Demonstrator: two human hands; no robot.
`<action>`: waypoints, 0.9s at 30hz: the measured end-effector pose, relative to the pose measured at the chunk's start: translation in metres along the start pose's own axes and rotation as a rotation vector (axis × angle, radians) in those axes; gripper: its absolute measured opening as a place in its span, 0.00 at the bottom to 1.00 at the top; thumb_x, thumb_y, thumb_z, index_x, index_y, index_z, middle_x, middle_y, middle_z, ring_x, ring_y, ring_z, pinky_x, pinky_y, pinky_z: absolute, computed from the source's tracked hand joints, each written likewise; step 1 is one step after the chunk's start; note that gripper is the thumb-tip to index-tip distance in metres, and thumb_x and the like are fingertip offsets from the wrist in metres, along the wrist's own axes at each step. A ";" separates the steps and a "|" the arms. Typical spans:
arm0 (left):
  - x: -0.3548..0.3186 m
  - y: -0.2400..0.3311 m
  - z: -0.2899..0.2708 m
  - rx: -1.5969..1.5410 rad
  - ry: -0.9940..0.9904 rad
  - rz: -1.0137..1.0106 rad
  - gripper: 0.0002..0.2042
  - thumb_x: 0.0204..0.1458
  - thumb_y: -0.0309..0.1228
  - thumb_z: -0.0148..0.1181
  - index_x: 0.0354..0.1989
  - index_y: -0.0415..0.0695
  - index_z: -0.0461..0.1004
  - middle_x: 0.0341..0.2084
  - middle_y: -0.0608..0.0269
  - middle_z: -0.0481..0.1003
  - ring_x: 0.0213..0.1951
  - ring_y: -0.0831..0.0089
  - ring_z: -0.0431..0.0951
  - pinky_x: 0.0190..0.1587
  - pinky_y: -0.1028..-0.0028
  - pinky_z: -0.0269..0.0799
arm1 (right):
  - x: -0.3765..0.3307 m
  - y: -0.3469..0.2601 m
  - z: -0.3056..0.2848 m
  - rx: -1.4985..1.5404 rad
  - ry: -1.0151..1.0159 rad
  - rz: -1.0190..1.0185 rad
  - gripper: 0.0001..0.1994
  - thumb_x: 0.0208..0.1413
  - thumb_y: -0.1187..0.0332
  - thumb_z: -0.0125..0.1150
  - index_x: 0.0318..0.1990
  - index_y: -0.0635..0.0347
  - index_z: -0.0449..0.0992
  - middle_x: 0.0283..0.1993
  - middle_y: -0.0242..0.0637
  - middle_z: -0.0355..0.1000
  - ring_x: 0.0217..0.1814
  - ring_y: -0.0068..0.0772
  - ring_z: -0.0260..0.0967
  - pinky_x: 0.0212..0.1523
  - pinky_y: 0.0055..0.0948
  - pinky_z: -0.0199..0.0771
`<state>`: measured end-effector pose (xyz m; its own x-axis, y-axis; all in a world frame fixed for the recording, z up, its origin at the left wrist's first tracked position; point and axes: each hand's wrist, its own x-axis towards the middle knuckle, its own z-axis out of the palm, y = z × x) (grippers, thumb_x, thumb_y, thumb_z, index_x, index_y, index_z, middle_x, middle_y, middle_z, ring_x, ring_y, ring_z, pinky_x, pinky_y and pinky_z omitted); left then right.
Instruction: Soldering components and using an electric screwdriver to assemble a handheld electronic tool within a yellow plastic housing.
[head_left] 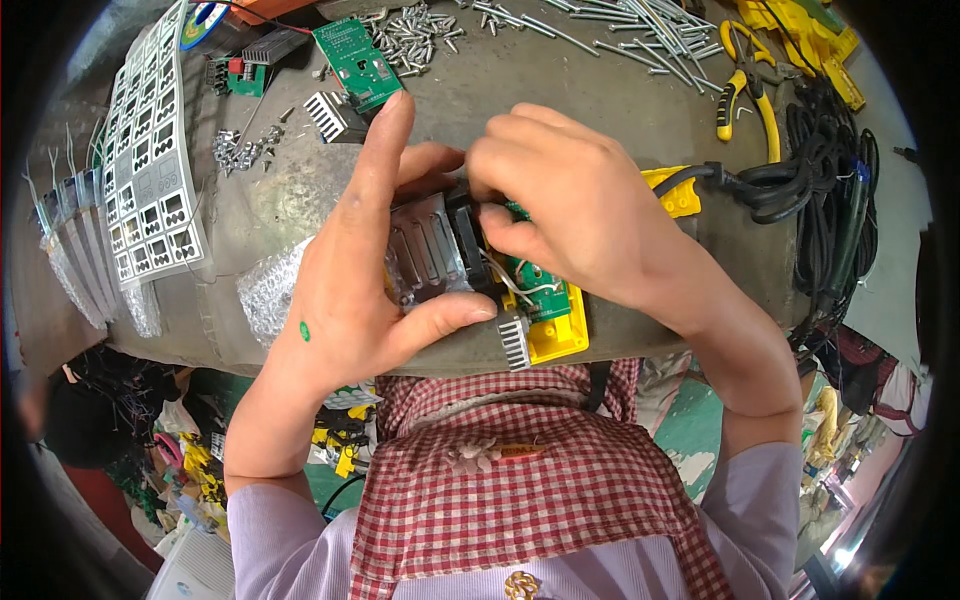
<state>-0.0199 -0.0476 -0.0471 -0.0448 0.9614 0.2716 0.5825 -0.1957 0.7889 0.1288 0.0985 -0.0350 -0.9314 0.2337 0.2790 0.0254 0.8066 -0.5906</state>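
My left hand (350,250) spans a silver metal block (425,250) with a black plastic edge (467,235). Its thumb lies along the near side, and other fingers reach round the far side. My right hand (560,190) is closed in a pinch at the block's far right, and what its fingertips hold is hidden. Beneath it sits a yellow plastic housing (560,340) with a green circuit board (548,295) in it. White wires (508,280) run from the board toward the block. A finned heat sink (514,343) stands at the housing's near left corner.
Far on the bench lie another circuit board (355,62), loose screws (415,38), long bolts (650,40) and yellow-handled pliers (748,90). Black cables (825,190) are heaped at right. A sticker sheet (150,170) and bubble wrap (275,290) lie at left.
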 end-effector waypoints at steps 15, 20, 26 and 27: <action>0.010 -0.004 -0.010 0.077 -0.141 0.193 0.63 0.29 0.60 0.69 0.68 0.37 0.38 0.47 0.49 0.70 0.50 0.56 0.70 0.55 0.59 0.63 | -0.040 -0.031 -0.006 -0.077 -0.009 0.169 0.14 0.39 0.67 0.69 0.35 0.53 0.74 0.36 0.29 0.67 0.42 0.34 0.62 0.45 0.37 0.54; 0.017 0.004 -0.010 0.274 -0.201 0.308 0.60 0.27 0.65 0.63 0.67 0.37 0.46 0.41 0.52 0.73 0.48 0.54 0.69 0.52 0.58 0.64 | -0.039 -0.034 0.000 -0.150 0.036 0.211 0.14 0.39 0.68 0.68 0.36 0.54 0.74 0.38 0.29 0.67 0.43 0.33 0.62 0.47 0.36 0.53; 0.023 0.003 -0.009 0.357 -0.247 0.366 0.55 0.31 0.66 0.59 0.64 0.37 0.54 0.36 0.55 0.73 0.46 0.54 0.69 0.48 0.59 0.68 | -0.042 -0.028 0.003 -0.126 0.052 0.224 0.15 0.41 0.70 0.66 0.40 0.53 0.75 0.41 0.27 0.68 0.45 0.31 0.61 0.49 0.37 0.53; 0.022 0.002 -0.008 0.347 -0.241 0.374 0.54 0.32 0.66 0.58 0.64 0.37 0.54 0.35 0.56 0.73 0.45 0.54 0.69 0.48 0.60 0.68 | -0.043 -0.026 0.004 -0.118 0.053 0.181 0.14 0.40 0.69 0.67 0.37 0.52 0.75 0.39 0.27 0.68 0.45 0.31 0.61 0.48 0.39 0.52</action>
<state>-0.0268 -0.0286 -0.0353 0.3791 0.8637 0.3322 0.7578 -0.4958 0.4242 0.1672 0.0653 -0.0347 -0.8875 0.4061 0.2180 0.2354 0.8060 -0.5430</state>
